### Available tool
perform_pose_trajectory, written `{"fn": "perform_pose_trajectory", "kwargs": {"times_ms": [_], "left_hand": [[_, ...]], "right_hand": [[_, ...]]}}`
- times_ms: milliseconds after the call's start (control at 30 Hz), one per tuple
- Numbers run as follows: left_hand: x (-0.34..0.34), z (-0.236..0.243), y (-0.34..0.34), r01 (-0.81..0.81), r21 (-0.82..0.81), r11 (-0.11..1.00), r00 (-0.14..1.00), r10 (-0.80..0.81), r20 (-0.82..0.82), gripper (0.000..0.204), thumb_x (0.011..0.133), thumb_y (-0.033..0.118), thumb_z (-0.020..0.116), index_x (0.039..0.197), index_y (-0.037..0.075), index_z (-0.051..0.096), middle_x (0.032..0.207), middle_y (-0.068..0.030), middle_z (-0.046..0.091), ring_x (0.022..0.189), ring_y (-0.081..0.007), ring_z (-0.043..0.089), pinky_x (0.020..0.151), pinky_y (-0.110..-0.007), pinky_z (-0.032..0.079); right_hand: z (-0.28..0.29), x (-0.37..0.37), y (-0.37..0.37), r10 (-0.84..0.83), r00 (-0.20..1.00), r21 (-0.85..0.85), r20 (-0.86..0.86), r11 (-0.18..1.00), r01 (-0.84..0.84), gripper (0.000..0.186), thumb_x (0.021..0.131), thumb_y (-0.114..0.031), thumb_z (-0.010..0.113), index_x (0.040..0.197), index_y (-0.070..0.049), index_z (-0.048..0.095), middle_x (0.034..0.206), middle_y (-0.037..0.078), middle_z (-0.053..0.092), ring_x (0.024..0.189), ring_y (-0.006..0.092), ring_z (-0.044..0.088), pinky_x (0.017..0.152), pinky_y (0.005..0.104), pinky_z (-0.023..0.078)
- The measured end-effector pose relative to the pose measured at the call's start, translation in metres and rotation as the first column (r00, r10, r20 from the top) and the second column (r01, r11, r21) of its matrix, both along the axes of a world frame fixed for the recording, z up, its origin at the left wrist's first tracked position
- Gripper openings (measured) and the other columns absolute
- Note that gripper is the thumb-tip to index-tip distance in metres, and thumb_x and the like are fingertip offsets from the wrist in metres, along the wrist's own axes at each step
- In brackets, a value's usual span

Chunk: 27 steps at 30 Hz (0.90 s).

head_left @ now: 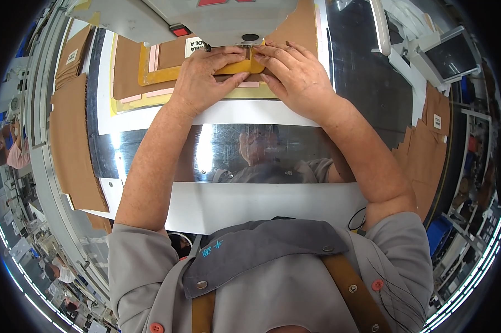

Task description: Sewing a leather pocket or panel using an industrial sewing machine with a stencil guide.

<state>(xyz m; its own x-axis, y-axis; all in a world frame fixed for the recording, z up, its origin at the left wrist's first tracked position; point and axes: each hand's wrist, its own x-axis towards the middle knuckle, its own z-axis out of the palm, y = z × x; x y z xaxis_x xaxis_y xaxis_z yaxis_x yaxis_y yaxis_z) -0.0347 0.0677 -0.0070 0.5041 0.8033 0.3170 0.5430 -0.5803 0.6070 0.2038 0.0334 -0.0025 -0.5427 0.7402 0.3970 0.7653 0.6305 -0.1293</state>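
Note:
A yellow frame-like strip (167,76) lies over a brown sheet (127,66) beneath the head of a grey machine (228,25). My left hand (206,77) rests on the strip, thumb spread away from the fingers along its near edge. Close by on the other side, my right hand (300,77) lies over the strip's right corner, its fingers stretched forward and thumb apart. Both sets of fingertips nearly meet under the machine head. What lies directly beneath the fingers is hidden.
Brown sheets are stacked at left (70,139) and right (425,155). A shiny metal plate (261,166) spans the table in front of me. A screen (449,58) stands at the upper right. A red switch (179,30) sits on the machine. Other people are far left.

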Motion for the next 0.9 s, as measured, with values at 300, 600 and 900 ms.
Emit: {"fn": "perform_pose_trajectory", "kwargs": {"times_ms": [300,600,900], "left_hand": [[0.005,0.0,0.007,-0.181,-0.121,0.976,0.983,0.182,-0.001,0.038,0.08,0.03,0.087,0.112,0.012,0.079,0.102,-0.0095,0.077,0.099,-0.0254,0.07,0.094,-0.037,0.056],[-0.002,0.003,-0.011,-0.139,0.169,0.976,0.959,0.175,-0.222,0.041,0.09,0.036,0.075,0.12,0.008,0.075,0.119,-0.0098,0.071,0.124,-0.0273,0.062,0.116,-0.047,0.034],[-0.034,0.078,-0.123,-0.14,0.03,0.99,0.99,0.141,-0.028,0.028,0.089,0.021,0.072,0.109,0.001,0.073,0.107,-0.0161,0.074,0.108,-0.0298,0.069,0.105,-0.047,0.047]], "right_hand": [[-0.001,0.003,0.013,-0.042,0.999,0.045,0.011,0.998,0.041,0.027,0.096,-0.022,0.066,0.119,-0.009,0.066,0.134,0.002,0.065,0.13,0.0189,0.058,0.115,0.0474,0.041],[-0.004,0.004,0.012,-0.051,0.999,0.033,0.003,0.998,0.051,0.031,0.097,-0.023,0.065,0.125,-0.01,0.067,0.139,0.002,0.064,0.134,0.0196,0.056,0.115,0.0504,0.041],[-0.011,0.009,0.012,-0.073,0.997,0.001,-0.039,0.997,0.073,0.033,0.099,-0.025,0.063,0.129,-0.012,0.066,0.143,0.001,0.061,0.135,0.02,0.054,0.118,0.0498,0.038]]}}
